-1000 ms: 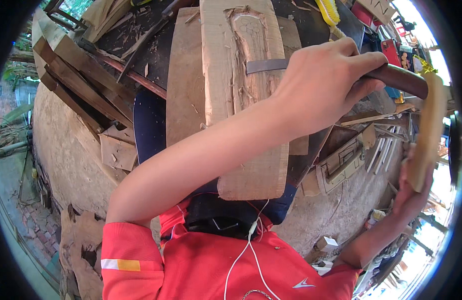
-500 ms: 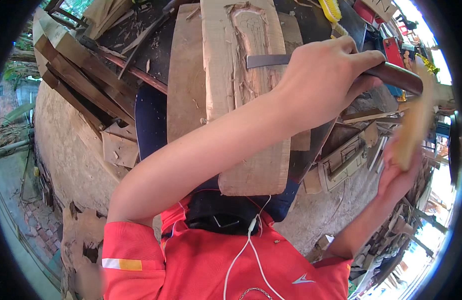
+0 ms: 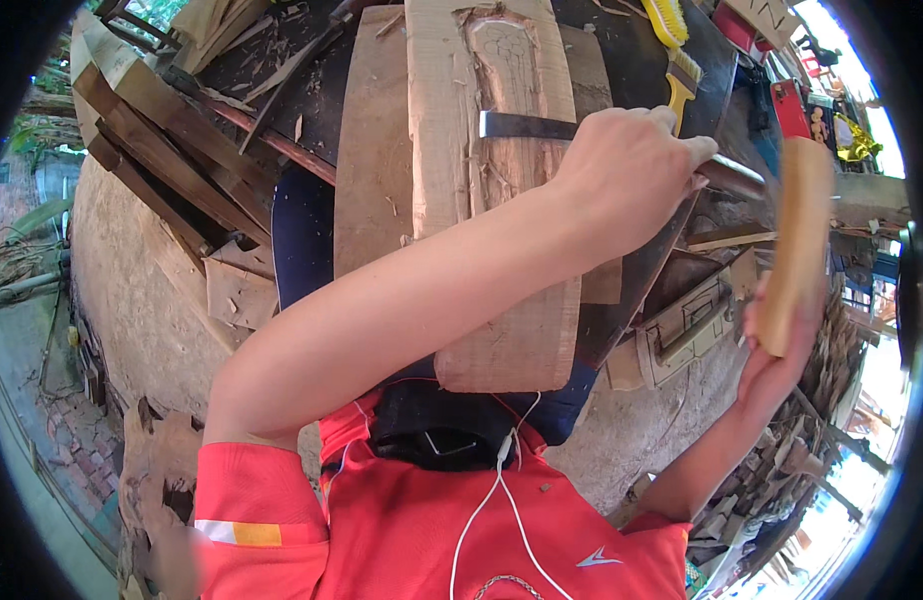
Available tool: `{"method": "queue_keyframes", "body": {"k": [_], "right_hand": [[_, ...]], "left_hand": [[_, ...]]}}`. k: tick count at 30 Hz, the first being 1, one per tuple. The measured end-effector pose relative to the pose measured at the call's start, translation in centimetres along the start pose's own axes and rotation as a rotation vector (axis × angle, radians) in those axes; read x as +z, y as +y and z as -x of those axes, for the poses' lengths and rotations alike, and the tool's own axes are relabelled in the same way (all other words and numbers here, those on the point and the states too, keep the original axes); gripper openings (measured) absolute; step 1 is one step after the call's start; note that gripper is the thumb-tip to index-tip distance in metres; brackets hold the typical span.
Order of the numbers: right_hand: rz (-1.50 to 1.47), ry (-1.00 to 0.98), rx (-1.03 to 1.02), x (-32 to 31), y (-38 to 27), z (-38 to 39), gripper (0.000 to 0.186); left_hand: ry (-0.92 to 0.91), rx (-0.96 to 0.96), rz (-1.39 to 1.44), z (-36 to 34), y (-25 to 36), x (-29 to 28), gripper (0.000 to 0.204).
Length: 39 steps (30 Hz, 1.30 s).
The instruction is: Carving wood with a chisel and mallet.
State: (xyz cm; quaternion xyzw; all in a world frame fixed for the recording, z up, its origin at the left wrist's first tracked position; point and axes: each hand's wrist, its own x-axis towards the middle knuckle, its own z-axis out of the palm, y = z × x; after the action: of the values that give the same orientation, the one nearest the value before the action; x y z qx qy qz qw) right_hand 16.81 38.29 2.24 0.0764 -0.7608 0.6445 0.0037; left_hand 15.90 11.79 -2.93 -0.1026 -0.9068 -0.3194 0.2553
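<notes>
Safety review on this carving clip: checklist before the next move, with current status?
1. Left hand gripping chisel: ok.
2. Right hand gripping mallet: ok.
3. Chisel blade lying across the groove: ok.
4. Cutting edge seated in the wood: cannot tell from this angle.
5. Groove free of splinters: not ok, some show below the blade.
6. Board secured: cannot tell, no clamp in view.

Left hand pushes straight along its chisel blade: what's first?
Left hand, chisel leading, would likely meet the carved wooden block just left of the tip; depth unclear, may already touch.
</notes>
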Motion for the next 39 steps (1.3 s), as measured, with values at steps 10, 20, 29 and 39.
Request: {"method": "queue_keyframes", "body": {"k": [10,20,29,39], "right_hand": [[-0.140,0.312,-0.020,-2.4,-2.1,0.2,0.049],[0.035,0.443,-0.185,0.0,-6.6,0.7,0.059],[-0.156,-0.116,0.136,-0.5,-4.7,-0.4,0.052],[0.065,0.094,-0.036,0.9,-2.1,-1.0,0.049]], "left_hand": [[0.255,0.173,0.317,-0.4,0.5,-1.2,0.027],[0.441,0.137,0.451,-1.5,0.3,-2.1,0.028],[0.300,0.062,0.356,-1.0,0.5,-2.1,0.035],[0.240,0.006,0.294,-1.2,0.5,-2.1,0.035]]}}
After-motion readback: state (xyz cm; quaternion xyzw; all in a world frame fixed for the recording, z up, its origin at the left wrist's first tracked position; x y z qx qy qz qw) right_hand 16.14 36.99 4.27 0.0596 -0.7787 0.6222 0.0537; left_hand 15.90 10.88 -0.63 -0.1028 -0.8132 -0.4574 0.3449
